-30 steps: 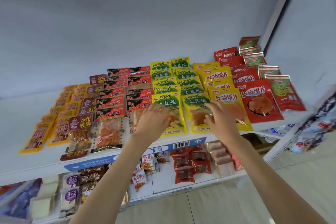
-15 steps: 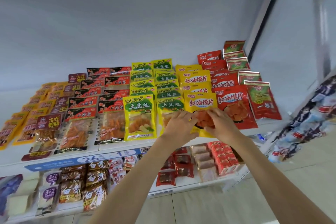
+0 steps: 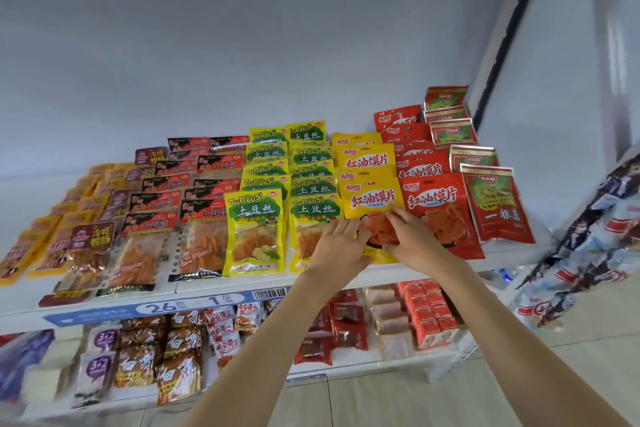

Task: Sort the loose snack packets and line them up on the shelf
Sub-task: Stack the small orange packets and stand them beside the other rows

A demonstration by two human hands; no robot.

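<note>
Both hands meet on the front yellow packet (image 3: pixel 372 199), which lies flat at the front edge of the white shelf (image 3: pixel 221 284) between a green-and-yellow packet (image 3: pixel 313 215) on its left and a red packet (image 3: pixel 438 208) on its right. The left hand (image 3: pixel 341 246) rests on the packet's lower left part with fingers curled onto it, and the right hand (image 3: pixel 410 239) pinches its lower middle with bent fingers. Behind and beside it, more packets lie in overlapping rows by colour, and a lower shelf (image 3: pixel 346 366) holds other snacks.
</note>
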